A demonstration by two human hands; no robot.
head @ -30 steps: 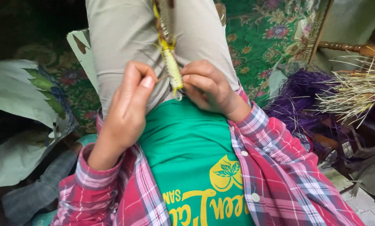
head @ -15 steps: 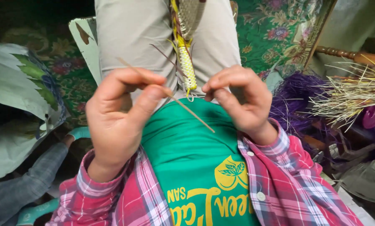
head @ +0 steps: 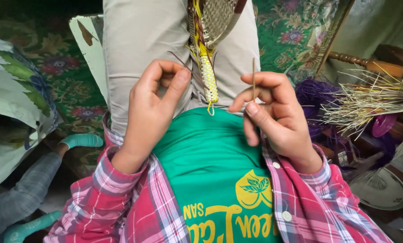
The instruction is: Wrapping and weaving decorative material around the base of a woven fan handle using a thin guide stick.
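- Green floral rug (head: 300,31) underfoot, straw bundle (head: 368,96) within reach.
- Woven fan handle (head: 208,74) rests on lap (steadied there).
- Left hand (head: 152,108) pinches 1 dark strand (head: 183,60); right hand (head: 273,114) grips 1 upright reed (head: 253,74).

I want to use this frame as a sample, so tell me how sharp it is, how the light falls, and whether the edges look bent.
Head view: the left hand, right hand and woven strip are sharp, with no motion blur; light is soft and even, without glare; the top left corner falls into deep shadow; the wide lens bows the edges, stretching the plaid sleeves and the straw bundle.
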